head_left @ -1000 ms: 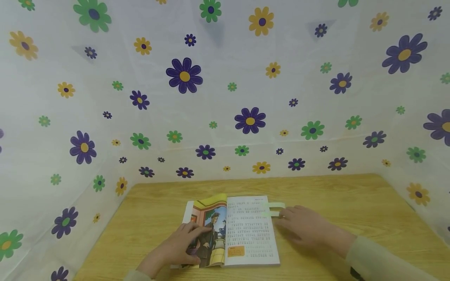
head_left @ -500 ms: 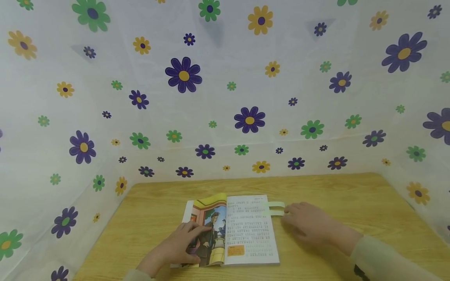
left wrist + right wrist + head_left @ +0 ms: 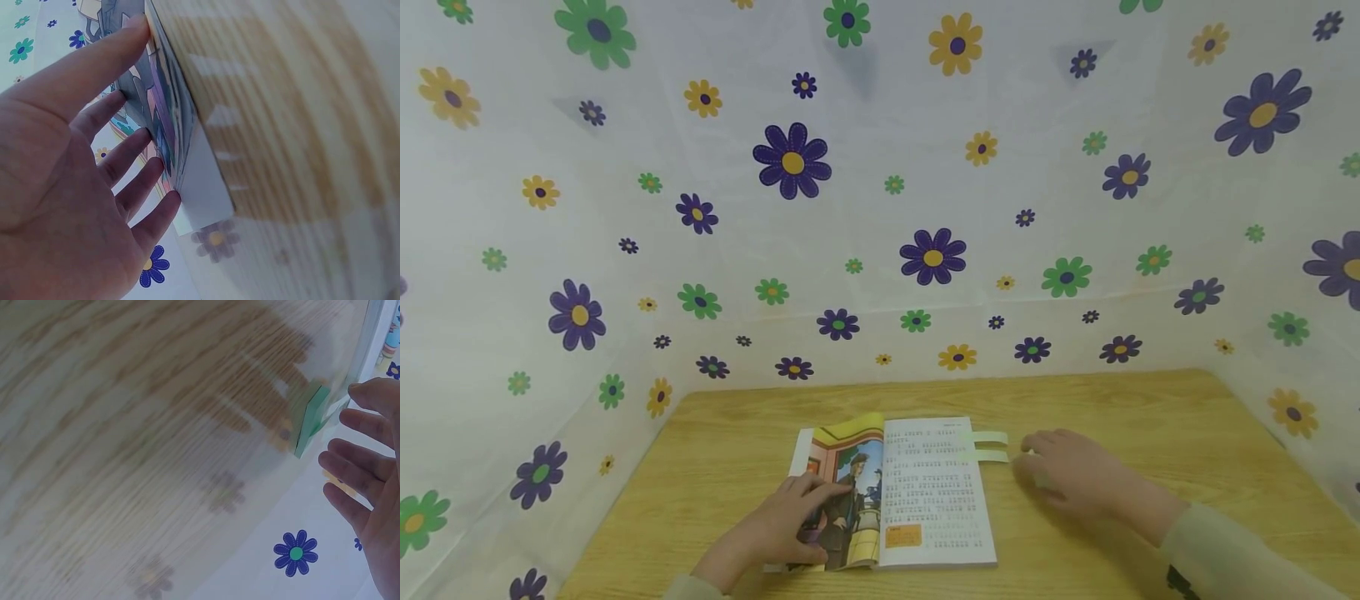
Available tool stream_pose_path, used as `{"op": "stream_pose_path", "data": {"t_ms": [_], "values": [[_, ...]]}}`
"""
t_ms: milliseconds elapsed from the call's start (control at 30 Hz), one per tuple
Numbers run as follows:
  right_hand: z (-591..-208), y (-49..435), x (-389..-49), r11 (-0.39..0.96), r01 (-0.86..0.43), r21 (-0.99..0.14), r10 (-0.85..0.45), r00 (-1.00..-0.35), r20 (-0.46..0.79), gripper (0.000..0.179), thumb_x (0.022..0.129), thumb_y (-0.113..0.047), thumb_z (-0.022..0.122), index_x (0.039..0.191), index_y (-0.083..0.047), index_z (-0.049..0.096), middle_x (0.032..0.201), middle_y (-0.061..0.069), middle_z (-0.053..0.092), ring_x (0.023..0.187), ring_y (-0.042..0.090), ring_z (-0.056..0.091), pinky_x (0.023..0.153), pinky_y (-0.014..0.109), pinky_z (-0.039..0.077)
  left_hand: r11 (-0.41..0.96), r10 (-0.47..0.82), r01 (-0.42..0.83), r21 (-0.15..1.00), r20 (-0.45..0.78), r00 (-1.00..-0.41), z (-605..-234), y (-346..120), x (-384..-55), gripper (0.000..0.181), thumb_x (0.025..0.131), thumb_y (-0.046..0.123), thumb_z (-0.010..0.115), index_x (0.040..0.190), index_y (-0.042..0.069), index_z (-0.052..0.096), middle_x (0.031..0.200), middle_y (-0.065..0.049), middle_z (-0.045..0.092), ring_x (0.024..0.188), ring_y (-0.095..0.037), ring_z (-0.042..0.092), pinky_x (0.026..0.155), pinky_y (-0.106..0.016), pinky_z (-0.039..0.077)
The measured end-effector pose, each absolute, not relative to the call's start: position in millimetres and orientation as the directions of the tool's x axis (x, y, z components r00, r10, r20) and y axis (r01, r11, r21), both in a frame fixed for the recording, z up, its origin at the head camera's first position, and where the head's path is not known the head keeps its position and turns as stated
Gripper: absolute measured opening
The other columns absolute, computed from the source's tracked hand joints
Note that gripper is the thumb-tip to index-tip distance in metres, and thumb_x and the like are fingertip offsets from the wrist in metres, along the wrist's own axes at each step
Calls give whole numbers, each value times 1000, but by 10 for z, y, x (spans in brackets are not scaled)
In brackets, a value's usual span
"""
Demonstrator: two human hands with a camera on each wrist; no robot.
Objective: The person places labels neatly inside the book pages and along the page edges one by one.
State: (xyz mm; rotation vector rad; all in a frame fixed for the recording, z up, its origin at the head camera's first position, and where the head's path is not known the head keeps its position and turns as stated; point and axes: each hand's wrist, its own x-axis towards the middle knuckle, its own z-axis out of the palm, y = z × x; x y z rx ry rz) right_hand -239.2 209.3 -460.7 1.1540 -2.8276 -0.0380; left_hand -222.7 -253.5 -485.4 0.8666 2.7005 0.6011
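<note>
On the table [image 3: 1120, 408], tabs [image 3: 991, 437] in an open book [image 3: 928, 492], left hand [image 3: 778, 523] spread atop, right hand [image 3: 1077, 473] loose-fingered nearby.

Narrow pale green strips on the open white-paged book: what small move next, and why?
Probably ease the right hand away: both strips jut rightward from the book, that hand looks clear of them, and the left hand rests on the colourful illustrated page.
</note>
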Motion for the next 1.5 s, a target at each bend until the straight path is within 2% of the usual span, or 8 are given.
{"op": "stream_pose_path", "data": {"t_ms": [267,600,1267,1500], "values": [[-4551,2130,-2388,736,-674,61,-677,-733,64,40,89,-22,81,127,-12,72,129,12,70,120,32,68,106,54,54,746,593,489,452,-115,-797,-4769,-2514,-2178,84,85,32,91,157,29,49,146,-10,50,127,-37,47,94,-60,50],[-4615,2184,-2410,742,-668,48,-670,-739,71,38,93,-22,78,129,-10,72,127,12,69,118,31,68,106,54,54,738,605,493,461,-129,-786,-4663,-2478,-2132,83,85,31,92,156,21,51,142,-11,51,126,-38,49,93,-60,50],[-4682,2251,-2460,756,-654,21,-653,-752,92,36,95,-17,72,130,-7,72,123,12,70,115,31,69,103,52,56,745,600,491,451,-133,-789,-4688,-2480,-2120,83,85,33,92,156,21,51,143,-10,50,124,-36,49,93,-58,50],[-4723,2279,-2486,749,-661,43,-661,-742,110,35,94,-16,73,127,-5,72,122,13,71,113,32,69,102,52,56,723,618,514,460,-100,-780,-4745,-2511,-2166,83,85,34,91,156,23,50,143,-13,51,125,-39,49,92,-60,50]]}}
